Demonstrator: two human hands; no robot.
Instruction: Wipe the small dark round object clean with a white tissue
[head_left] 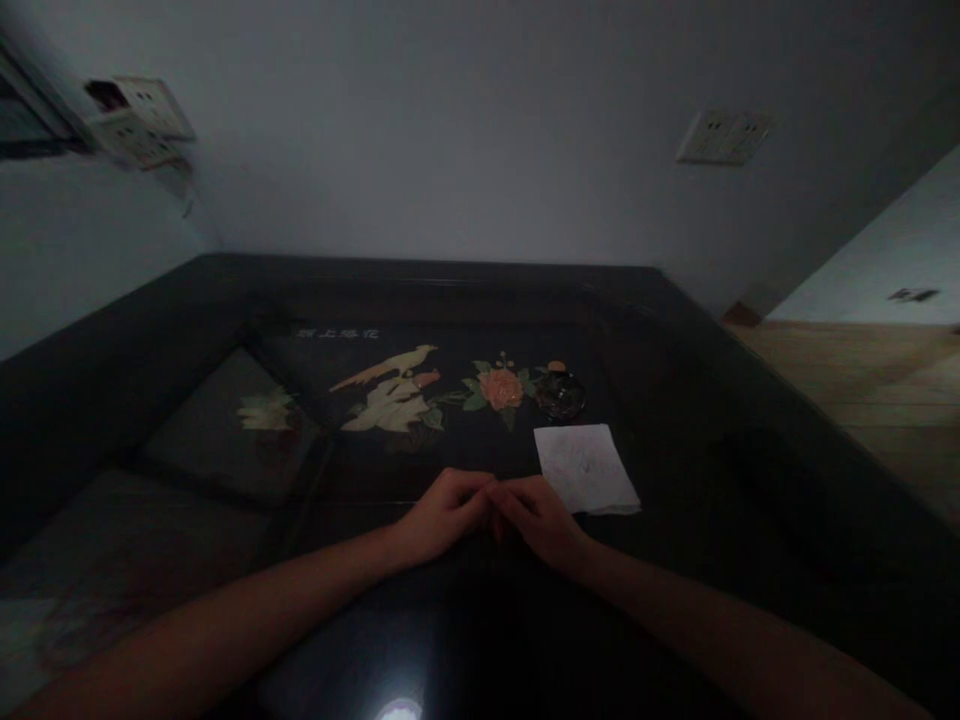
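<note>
In the dim head view, my left hand (444,513) and my right hand (541,520) rest together at the near side of a dark, glossy tabletop (480,300). Their fingers are curled and meet in the middle, with the thumbs towards each other. Nothing shows between them, though the undersides of the fingers are hidden. Just beyond my right hand lies a white sheet of paper or folded tissue (586,466), close to the back of that hand. A round, clear glass dish (560,396) stands behind the paper.
The tabletop bears a picture of birds (390,400) and an orange flower (500,388). Wall sockets (724,137) sit beyond the table, with more sockets (154,108) at the upper left. Wooden floor (862,370) shows past the right edge.
</note>
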